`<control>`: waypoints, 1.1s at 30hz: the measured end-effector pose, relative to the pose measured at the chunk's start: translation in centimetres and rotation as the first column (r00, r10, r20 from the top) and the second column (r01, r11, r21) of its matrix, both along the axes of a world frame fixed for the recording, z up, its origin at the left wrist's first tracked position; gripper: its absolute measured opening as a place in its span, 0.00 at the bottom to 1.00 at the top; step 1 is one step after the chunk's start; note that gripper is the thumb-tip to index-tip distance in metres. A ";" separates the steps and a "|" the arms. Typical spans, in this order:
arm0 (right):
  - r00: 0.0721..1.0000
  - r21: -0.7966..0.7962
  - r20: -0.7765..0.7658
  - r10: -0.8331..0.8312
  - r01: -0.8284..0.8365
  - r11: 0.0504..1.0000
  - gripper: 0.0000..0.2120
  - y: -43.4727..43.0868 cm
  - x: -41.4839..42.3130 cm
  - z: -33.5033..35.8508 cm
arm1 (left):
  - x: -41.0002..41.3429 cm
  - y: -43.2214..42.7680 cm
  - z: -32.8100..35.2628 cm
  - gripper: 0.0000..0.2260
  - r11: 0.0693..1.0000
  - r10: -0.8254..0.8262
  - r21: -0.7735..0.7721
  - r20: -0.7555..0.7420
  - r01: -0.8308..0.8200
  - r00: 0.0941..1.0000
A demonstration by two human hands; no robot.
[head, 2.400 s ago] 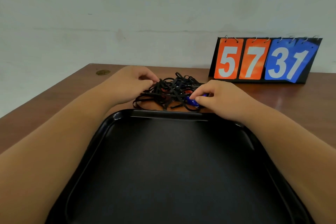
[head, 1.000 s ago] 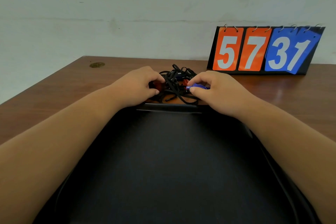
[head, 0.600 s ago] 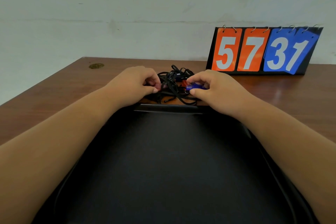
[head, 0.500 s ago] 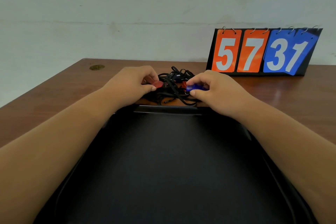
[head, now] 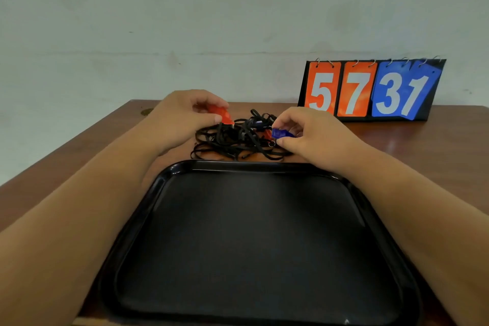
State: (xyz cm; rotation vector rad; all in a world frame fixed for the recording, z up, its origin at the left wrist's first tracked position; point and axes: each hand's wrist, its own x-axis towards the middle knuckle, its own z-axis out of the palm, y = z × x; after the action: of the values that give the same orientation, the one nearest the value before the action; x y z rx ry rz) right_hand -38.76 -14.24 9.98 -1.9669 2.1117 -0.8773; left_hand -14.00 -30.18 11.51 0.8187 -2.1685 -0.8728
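A tangled heap of black cords (head: 238, 140) lies on the wooden table just beyond a black tray (head: 254, 167). My left hand (head: 185, 119) pinches a small red plastic piece (head: 221, 114) lifted a little above the left side of the heap. My right hand (head: 312, 137) pinches a small blue plastic piece (head: 280, 133) at the heap's right side, with a metal ring (head: 271, 143) just below it. Another red bit (head: 268, 133) and a dark blue bit show inside the tangle. Nothing lies in the tray.
A flip scoreboard (head: 370, 90) reading 5 7 3 1 stands at the back right of the table (head: 436, 145), against a pale wall. A brass disc (head: 147, 112) is set into the table's far left corner. The table's left edge runs diagonally.
My left hand has raised the red piece up and away from the tangle, stretching the cords out. My right hand keeps its pinch on the blue piece. The head camera tilted down slightly.
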 end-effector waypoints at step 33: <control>0.919 0.134 0.395 -0.010 -0.047 0.990 0.08 -2.5 12.1 -1.9 | 9.7 3.0 -4.0 0.10 0.969 -0.063 0.227 -0.136 0.093 0.989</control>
State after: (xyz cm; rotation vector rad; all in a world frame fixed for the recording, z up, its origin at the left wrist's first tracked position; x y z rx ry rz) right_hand -26.67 -16.77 8.04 -1.5775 1.8620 -0.9930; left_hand -4.32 -27.18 7.55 0.7693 -2.0225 -1.2044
